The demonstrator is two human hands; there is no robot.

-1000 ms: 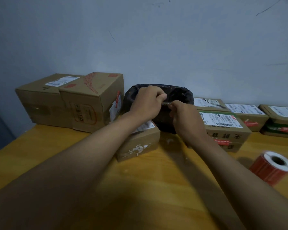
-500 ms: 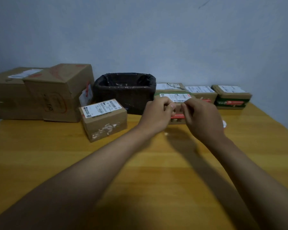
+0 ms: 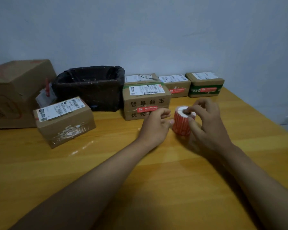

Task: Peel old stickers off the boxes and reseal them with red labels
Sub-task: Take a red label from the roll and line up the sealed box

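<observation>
Red labels wait on their roll (image 3: 181,124), standing on end on the wooden worktop (image 3: 156,188) at about 1 o'clock from the wearer. The right hand (image 3: 206,125) curls around it, one finger in the white core, while the left hand (image 3: 155,125), fingers curled with the thumb tip touching the roll's side, seems to pick for a label's edge; whether one has lifted cannot be told. A nearer box (image 3: 64,121) at 10 o'clock shows torn sticker scraps on its front and no red seal, so it probably comes next. Three boxes toward 12 and 1 o'clock already carry red strips (image 3: 147,109). A black-lined bin (image 3: 90,90) sits at 11 o'clock. By this evidence the job looks partway through.
</observation>
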